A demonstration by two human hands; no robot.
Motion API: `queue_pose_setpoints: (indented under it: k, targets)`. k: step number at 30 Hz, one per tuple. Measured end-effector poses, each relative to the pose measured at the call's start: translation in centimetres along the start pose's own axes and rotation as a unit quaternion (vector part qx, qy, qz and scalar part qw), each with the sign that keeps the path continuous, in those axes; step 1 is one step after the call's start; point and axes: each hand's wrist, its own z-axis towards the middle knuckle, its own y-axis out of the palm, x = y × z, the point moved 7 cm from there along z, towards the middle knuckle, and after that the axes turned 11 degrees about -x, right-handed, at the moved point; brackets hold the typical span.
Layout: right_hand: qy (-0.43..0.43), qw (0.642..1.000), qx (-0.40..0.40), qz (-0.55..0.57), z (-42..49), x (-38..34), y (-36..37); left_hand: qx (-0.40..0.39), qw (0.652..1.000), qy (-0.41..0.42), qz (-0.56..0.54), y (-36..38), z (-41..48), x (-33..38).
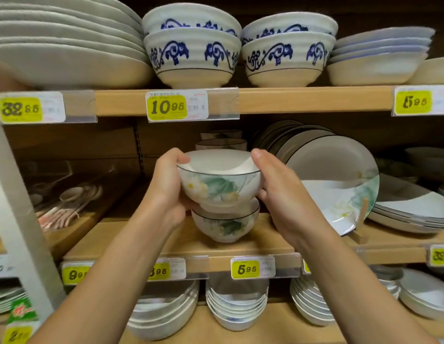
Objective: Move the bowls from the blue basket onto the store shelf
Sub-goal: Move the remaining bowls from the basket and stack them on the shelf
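A white bowl point(219, 181) with a green leaf and yellow flower print and a dark rim sits nested on a matching bowl point(224, 225) that stands on the middle wooden shelf point(181, 244). My left hand point(166, 187) grips the top bowl's left side, thumb at the rim. On the bowl's right side lies my right hand point(278, 192), its fingers straight along the wall and its thumb up by the rim. More bowls of the same kind point(221, 144) stand behind. The blue basket is out of view.
A matching leaf-print plate point(340, 180) leans on a stand right of the bowls, with flat plates point(414, 209) beyond. Spoons point(67, 202) lie at the left. Blue-patterned bowls point(191, 45) fill the upper shelf; white bowl stacks point(237, 304) fill the lower one.
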Motion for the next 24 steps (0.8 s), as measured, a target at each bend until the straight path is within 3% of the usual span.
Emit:
queue_pose_setpoints:
  k: [3, 8, 19, 24]
  targets:
    - [0.016, 0.997, 0.064, 0.047, 1.6, 0.6, -0.1, -0.013, 1.0, 0.016, -0.004, 0.8, 1.4, -0.1]
    - [0.032, 0.986, 0.143, 0.077, 3.7, 1.8, -0.2, 0.053, 0.998, 0.038, -0.019, -0.2, 3.1, -1.5]
    - [0.035, 0.982, 0.183, -0.035, 4.2, 3.5, -0.6, 0.12, 0.987, 0.022, 0.107, -1.5, 5.0, -4.0]
    - [0.055, 0.983, 0.16, -0.067, 4.2, 4.5, -0.7, 0.124, 0.969, 0.041, 0.209, -1.6, 4.8, -4.2]
